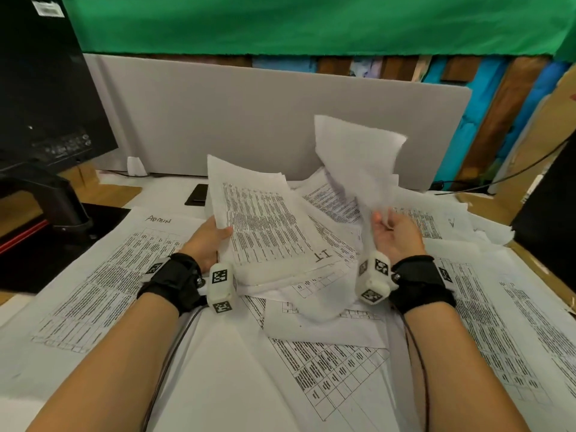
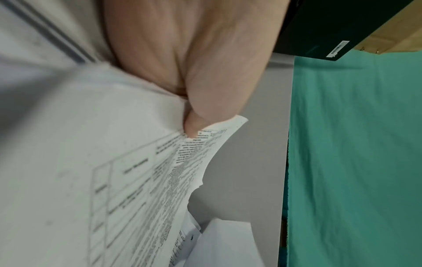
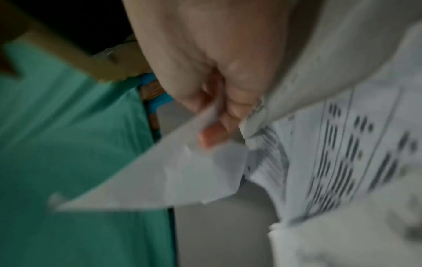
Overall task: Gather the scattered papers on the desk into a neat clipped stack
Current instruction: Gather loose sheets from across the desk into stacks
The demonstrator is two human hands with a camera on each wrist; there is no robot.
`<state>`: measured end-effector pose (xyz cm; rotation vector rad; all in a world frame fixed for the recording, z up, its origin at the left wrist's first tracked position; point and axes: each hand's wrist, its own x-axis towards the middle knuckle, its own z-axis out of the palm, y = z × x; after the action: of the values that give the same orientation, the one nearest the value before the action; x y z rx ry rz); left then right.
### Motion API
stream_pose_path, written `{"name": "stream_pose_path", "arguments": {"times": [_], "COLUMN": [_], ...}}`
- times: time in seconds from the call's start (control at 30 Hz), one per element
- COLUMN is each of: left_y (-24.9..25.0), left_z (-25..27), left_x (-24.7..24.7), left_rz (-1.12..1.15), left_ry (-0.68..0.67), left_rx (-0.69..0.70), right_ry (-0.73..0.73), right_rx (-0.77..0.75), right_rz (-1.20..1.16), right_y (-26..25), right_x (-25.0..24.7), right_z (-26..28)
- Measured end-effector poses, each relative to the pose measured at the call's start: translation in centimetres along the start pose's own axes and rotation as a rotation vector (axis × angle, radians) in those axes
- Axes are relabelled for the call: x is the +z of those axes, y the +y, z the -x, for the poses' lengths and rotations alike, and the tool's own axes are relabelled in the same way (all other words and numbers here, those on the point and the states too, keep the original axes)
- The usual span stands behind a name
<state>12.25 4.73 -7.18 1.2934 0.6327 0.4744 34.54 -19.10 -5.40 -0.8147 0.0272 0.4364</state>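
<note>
My left hand (image 1: 209,241) grips the left edge of a thick stack of printed papers (image 1: 265,226), tilted up off the desk, thumb on top. In the left wrist view my thumb (image 2: 205,101) pinches the stack's printed sheets (image 2: 128,180). My right hand (image 1: 393,233) holds a loose white sheet (image 1: 358,163) raised in the air to the right of the stack, blank side showing. The right wrist view is blurred; my fingers (image 3: 217,133) curl round the sheet (image 3: 178,173). No clip is visible.
Several printed sheets (image 1: 336,363) lie scattered over the desk, one marked "Admin" (image 1: 118,275). A grey partition (image 1: 249,120) stands behind. A black monitor (image 1: 40,88) and stand are at the left, a dark phone (image 1: 198,194) behind the stack, a black object (image 1: 548,226) at the right.
</note>
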Motion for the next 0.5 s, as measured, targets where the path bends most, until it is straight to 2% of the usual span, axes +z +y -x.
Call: {"name": "stream_pose_path", "arguments": {"times": [0.13, 0.33, 0.4, 0.47, 0.5], "left_y": [-0.1, 0.0, -0.2, -0.5, -0.6], "left_z": [0.0, 0.4, 0.3, -0.1, -0.2], "left_x": [0.1, 0.7, 0.5, 0.1, -0.1], "left_rz": [0.043, 0.063, 0.033, 0.039, 0.074], "left_ry": [0.014, 0.000, -0.018, 0.032, 0.076], "left_rx": [-0.002, 0.000, 0.000, 0.026, 0.045], "right_ry": [-0.195, -0.422, -0.565, -0.609, -0.543], "right_rx": [0.178, 0.375, 0.455, 0.409, 0.299], "right_rz": [0.497, 0.773, 0.844, 0.828, 0.791], "right_y": [1.5, 3.2, 3.3, 2.9, 2.6], "right_x": [1.5, 2.7, 2.9, 3.2, 3.2], "right_z": [1.9, 3.9, 4.7, 4.7, 4.3]}}
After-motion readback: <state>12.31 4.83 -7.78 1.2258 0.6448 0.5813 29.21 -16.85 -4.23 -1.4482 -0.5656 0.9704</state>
